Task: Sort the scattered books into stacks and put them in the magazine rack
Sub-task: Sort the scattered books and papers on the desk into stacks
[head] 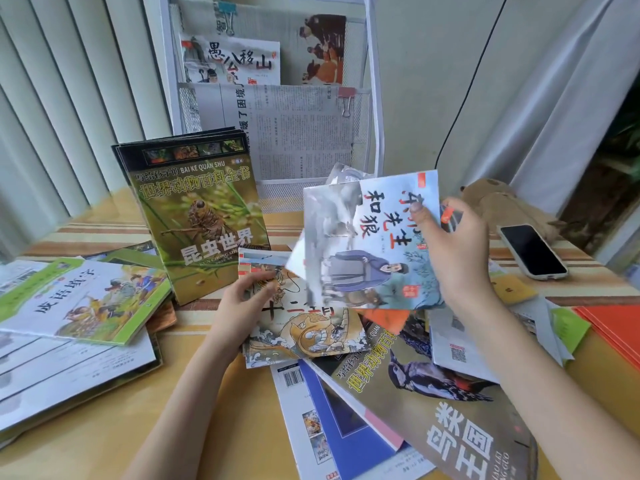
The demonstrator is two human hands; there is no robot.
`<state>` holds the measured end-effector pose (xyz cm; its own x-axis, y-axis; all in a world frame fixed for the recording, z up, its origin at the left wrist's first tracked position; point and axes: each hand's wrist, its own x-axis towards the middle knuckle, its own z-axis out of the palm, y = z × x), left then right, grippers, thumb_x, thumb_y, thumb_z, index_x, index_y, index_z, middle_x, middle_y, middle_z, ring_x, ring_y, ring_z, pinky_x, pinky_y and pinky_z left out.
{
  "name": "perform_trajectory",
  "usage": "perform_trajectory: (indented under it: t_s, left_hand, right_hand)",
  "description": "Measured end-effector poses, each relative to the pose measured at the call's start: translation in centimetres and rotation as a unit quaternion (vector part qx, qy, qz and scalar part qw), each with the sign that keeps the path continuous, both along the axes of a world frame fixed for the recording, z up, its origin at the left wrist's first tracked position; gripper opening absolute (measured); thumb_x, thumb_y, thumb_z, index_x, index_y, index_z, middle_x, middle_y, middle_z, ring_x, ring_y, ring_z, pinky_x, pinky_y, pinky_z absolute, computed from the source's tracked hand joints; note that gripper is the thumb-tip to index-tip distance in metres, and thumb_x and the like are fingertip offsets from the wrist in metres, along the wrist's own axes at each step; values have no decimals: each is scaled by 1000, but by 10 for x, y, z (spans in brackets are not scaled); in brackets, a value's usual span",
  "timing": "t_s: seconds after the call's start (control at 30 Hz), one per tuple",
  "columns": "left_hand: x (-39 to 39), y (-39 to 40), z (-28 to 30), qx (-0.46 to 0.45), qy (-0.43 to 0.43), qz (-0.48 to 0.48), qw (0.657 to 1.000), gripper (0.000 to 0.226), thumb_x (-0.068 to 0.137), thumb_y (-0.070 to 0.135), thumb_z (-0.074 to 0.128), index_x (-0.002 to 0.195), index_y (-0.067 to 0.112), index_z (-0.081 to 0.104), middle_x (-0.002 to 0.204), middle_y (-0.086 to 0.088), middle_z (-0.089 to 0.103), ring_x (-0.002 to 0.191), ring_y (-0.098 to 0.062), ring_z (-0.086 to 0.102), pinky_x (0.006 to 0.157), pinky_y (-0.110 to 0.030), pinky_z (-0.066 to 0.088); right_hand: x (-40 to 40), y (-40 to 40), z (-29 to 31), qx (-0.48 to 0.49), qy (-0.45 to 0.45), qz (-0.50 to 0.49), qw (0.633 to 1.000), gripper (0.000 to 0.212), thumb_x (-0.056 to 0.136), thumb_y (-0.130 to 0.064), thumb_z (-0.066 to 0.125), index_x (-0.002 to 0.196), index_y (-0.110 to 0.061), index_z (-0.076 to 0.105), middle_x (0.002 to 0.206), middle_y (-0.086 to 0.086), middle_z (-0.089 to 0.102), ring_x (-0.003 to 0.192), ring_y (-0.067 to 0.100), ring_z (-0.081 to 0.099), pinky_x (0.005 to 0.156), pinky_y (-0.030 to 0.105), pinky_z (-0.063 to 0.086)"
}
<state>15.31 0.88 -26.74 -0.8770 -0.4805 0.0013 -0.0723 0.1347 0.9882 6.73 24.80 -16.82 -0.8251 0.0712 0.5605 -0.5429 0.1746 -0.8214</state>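
Observation:
My right hand (457, 244) grips a thin picture book (370, 244) with a man in blue robes on its cover, lifted and tilted above the table. My left hand (247, 294) holds the left edge of a small stack of thin books (308, 327) topped by a golden dragon cover. An insect encyclopedia (204, 216) stands upright, leaning before the white magazine rack (375, 109). A bird encyclopedia (440, 393) lies flat near me over blue and white books (332, 431). At the left lies a green-bordered book (83, 299) on other books.
The rack's pockets hold newspapers (298, 129) and a picture book (232, 60). A phone (531, 251) lies at the right beside a brown plush toy (498, 202). Orange sheets (613, 330) and loose papers (464, 344) sit at the right edge. Vertical blinds hang on the left.

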Motion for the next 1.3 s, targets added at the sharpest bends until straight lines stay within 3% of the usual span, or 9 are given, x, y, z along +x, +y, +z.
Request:
perform_trajectory:
  t_s: [0.07,0.17,0.27,0.4,0.53,0.7,0.97,1.13,1.3]
  left_hand:
    - [-1,1,1,43,-4,10,999,34,97,47,43,95,26,69,107,-6,69,91,-23,65,80,-36,53]
    - [0,2,5,134,13,19,991,59,100,50,23,86,16,69,91,-10,70,82,-26,63,75,-37,48]
    - [0,2,5,89,8,4,996,46,99,41,39,84,13,72,87,-4,71,78,-22,61,71,-33,45]
    - [-2,-2,-2,18,-9,-17,1000,18,93,19,59,75,16,62,76,-8,56,67,-19,47,55,-25,37]
    - [-2,-3,-4,31,-1,-23,999,16,93,18,60,76,15,59,78,-9,59,72,-23,54,58,-29,42]
    - [-3,-3,-6,20,-6,-19,1000,17,94,20,57,78,17,57,75,-8,56,68,-24,51,52,-28,38]
    - [-7,-2,-9,-14,-12,16,1000,18,96,22,50,78,21,52,79,-8,58,77,-30,59,73,-49,49]
    - [-7,-1,-9,-3,-11,16,1000,17,97,20,45,82,16,51,78,-8,49,73,-21,46,66,-35,36]
    - [-5,-2,-5,30,20,-8,999,23,91,30,60,86,8,59,84,-6,65,77,-18,60,72,-33,46]
  right_hand:
    - [-4,-12,-15,-98,-107,32,989,24,87,-20,67,74,-11,49,74,1,54,65,9,52,58,24,40]
    - [-10,-23,-49,-112,-261,93,954,9,90,-12,61,86,-18,56,88,3,62,72,10,62,67,30,51]
    - [-19,-29,-76,-55,-344,125,929,16,87,-13,65,103,-16,63,114,10,64,104,25,60,95,42,46]
    - [-26,-32,-82,3,-321,128,938,31,85,-18,68,116,-15,63,117,4,64,112,23,58,101,41,42]
    - [-34,-24,-72,50,-245,91,964,15,91,-13,60,100,-24,65,98,-7,67,90,13,61,73,27,48]
    - [-43,-9,-77,27,-233,-16,972,10,94,-15,54,101,-14,61,100,12,66,89,31,62,70,29,45]
    - [-23,-10,-84,25,-334,5,942,10,94,-13,54,103,-13,57,96,1,64,75,13,56,65,28,47]
    - [-8,-37,-103,35,-317,-24,948,13,94,-17,52,105,-12,52,100,8,64,70,16,54,58,25,40]
    - [6,-56,-108,110,-274,-23,955,24,95,-17,51,115,-5,47,113,13,56,84,22,54,60,29,39]
